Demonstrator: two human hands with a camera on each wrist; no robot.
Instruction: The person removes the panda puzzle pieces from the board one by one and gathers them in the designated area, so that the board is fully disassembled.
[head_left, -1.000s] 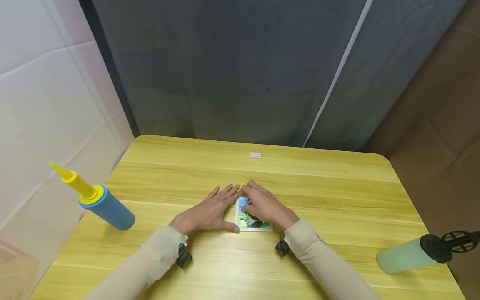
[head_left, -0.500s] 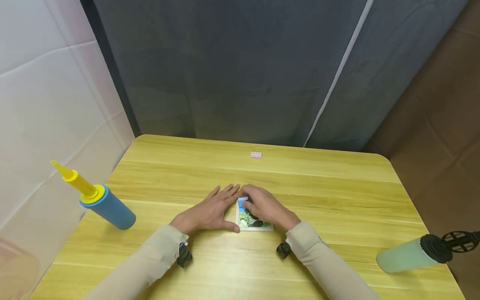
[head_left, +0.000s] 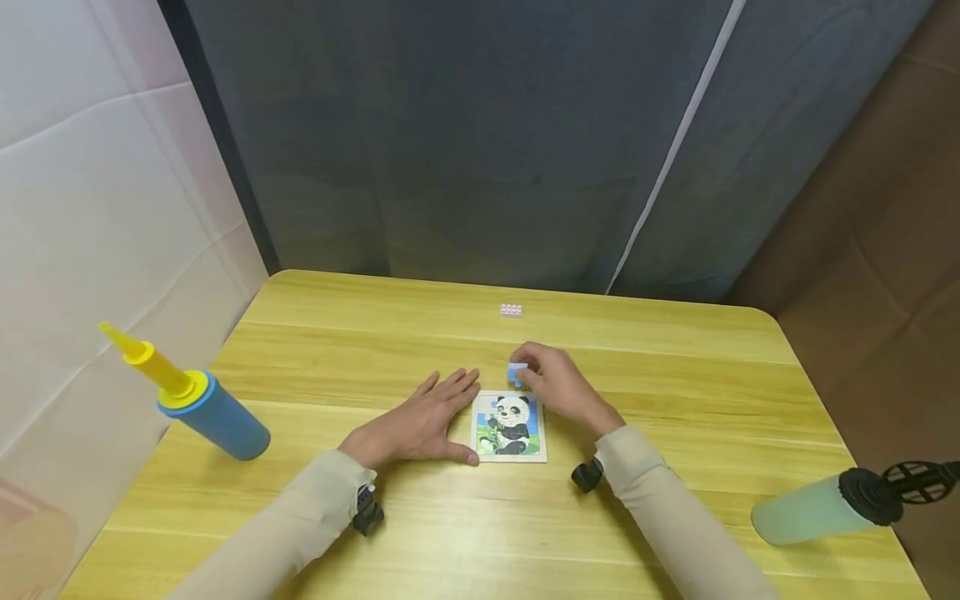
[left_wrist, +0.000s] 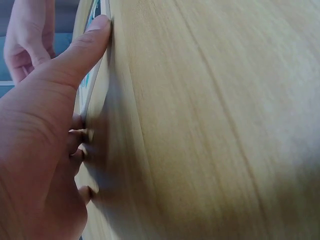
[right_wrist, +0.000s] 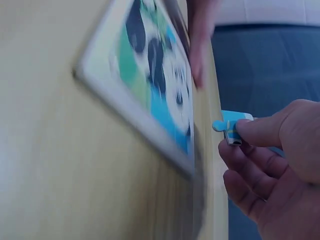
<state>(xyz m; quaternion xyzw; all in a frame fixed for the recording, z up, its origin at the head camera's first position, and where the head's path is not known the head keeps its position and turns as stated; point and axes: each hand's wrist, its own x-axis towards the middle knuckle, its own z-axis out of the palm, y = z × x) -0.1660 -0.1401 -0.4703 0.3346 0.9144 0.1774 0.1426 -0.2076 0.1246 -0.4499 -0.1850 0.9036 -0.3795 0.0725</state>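
A panda jigsaw puzzle (head_left: 512,433) lies flat on the table in a pale, square frame (head_left: 510,459). At its top left is a whitish patch without picture. My left hand (head_left: 422,427) rests with fingers spread beside the frame's left edge, the thumb (left_wrist: 90,42) at the near left corner. Just beyond the far edge, my right hand (head_left: 564,385) pinches a blue jigsaw piece (right_wrist: 231,120) between thumb and forefinger. The piece's rounded tab points toward the puzzle, and it is held apart from the frame.
A pink toy brick (head_left: 512,310) sits near the table's far edge. On the left stands a blue and yellow hand pump (head_left: 217,412); on the right, a pale green bottle (head_left: 813,510) with a black lid. A dark curtain (head_left: 450,150) hangs behind the table.
My right hand has lifted from the puzzle's upper left and moved right and away, carrying the blue jigsaw piece. The panda picture is now uncovered. My left hand has stayed put.
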